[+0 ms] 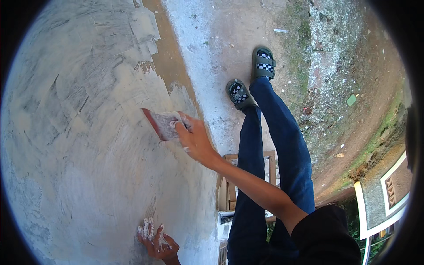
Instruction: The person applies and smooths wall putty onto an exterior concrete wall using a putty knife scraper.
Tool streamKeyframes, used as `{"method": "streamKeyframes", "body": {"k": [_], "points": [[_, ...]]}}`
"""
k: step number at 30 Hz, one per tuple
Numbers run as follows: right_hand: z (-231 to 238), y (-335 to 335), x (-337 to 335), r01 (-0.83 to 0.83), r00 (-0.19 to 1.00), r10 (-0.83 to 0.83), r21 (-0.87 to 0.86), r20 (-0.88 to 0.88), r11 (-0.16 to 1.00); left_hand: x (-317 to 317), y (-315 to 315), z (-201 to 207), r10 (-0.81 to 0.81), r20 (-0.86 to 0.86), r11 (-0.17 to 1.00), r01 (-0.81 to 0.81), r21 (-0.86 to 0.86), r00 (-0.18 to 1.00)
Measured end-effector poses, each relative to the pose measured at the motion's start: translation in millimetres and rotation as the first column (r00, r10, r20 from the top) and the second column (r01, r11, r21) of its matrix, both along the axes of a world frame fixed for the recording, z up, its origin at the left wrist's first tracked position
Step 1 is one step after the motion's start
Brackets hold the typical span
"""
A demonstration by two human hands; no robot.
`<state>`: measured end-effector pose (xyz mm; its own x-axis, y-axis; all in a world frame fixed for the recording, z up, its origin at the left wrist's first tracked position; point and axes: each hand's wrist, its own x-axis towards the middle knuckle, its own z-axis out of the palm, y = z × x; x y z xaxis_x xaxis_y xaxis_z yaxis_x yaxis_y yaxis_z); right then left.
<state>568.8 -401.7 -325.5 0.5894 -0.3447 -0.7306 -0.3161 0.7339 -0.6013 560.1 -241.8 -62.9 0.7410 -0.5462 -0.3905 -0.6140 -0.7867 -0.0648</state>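
Observation:
My right hand [196, 138] is closed around a putty knife [164, 126] with a reddish-brown edge. White paste smears its blade and my fingers. The blade lies against a wall [88, 176] covered in streaky grey-white putty. Lower down, my left hand [158, 242] is close to the same wall, its paste-coated fingers bent and apart. No tool shows in it, though whether the fingertips touch the wall I cannot tell.
A bare brown strip [170, 57] runs along the wall's edge. My feet wear dark strapped sandals [263, 64] on the white-spattered concrete floor [225, 35]. Beside my legs stands a wooden frame [271, 170]. Mossy ground [322, 88] and a building [380, 207] lie to the right.

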Motion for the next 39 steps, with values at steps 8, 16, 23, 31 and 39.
{"method": "streamKeyframes", "body": {"k": [8, 16, 23, 31, 39], "points": [[-239, -5, 31, -0.108, 0.94, 0.006, -0.279, -0.341, 0.954, -1, -18, -9, -0.024, -0.061, 1.0, 0.023, -0.006, 0.998], [-134, 17, 70, -0.261, 0.965, 0.228, -0.49, -0.128, 0.831, 2, -9, -5, -0.009, -0.069, 1.0, 0.01, 0.001, 0.998], [-128, -23, 18, -0.1, 0.993, 0.078, -0.265, -0.092, 0.959, 1, -13, 1, 0.035, -0.077, 0.998, -0.031, 0.053, 0.996], [-177, -23, 84, -0.264, 0.953, 0.183, -0.367, -0.242, 0.892, 4, -13, 1, 0.017, -0.103, 1.0, -0.015, 0.016, 0.995], [30, -85, 81, -0.208, 0.964, 0.24, -0.242, 0.111, 0.948, 4, -14, 0, 0.063, -0.069, 0.998, -0.064, -0.013, 0.996]]}}
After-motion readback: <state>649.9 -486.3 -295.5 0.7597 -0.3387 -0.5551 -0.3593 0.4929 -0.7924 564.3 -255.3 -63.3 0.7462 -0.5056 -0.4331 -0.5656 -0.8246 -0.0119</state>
